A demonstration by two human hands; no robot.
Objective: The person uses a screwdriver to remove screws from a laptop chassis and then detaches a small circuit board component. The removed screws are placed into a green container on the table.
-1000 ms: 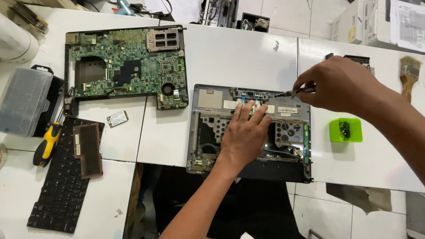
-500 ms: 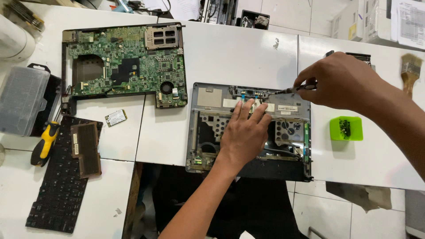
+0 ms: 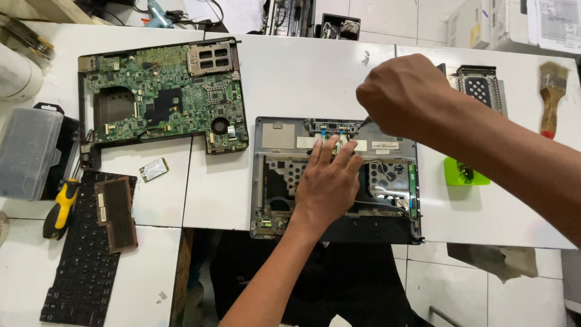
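Observation:
A grey laptop base shell [image 3: 275,181] lies open on the white table [image 3: 302,72]. My left hand [image 3: 327,184] rests flat on its middle, fingers spread toward the rear edge. My right hand [image 3: 402,97] is closed around a thin tool, a screwdriver by its look, whose tip [image 3: 365,121] points down at the shell's rear strip with the small blue connectors [image 3: 330,128]. Most of the tool is hidden inside the fist.
A green motherboard [image 3: 163,97] lies to the left. Near it are a small card [image 3: 154,169], a black keyboard [image 3: 78,278], a yellow-handled screwdriver [image 3: 60,209] and a grey case [image 3: 27,151]. At right sit a green tray [image 3: 454,175], a metal bracket [image 3: 481,88] and a brush [image 3: 551,97].
My right hand has moved left along the shell's rear edge, from its right corner to above the middle. My left hand has stayed flat on the shell.

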